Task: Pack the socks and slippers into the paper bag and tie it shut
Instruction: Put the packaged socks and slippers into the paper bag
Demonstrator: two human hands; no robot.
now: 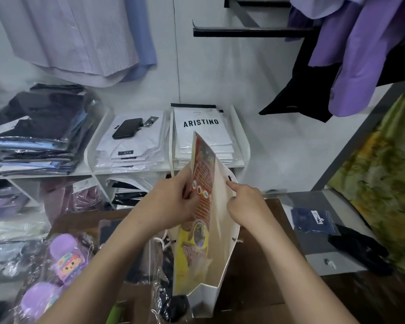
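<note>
A white paper bag (222,232) with a red and yellow printed side stands on the brown table, its mouth spread apart. My left hand (171,202) grips the printed side near the top edge. My right hand (246,202) pinches the plain white side by a handle hole and holds it away from the other. Purple slippers (66,260) with a cartoon face lie in clear plastic at the lower left. Dark socks (173,305) in clear wrap lie beside the bag's base. I cannot see the bottom of the bag's inside.
White shelves behind hold stacks of packed shirts (204,139) and a black phone (127,128). Dark folded clothes (38,129) are piled at the left. Purple shirts (360,50) hang at the upper right. A glass counter (318,220) with a blue packet and black cloth stands to the right.
</note>
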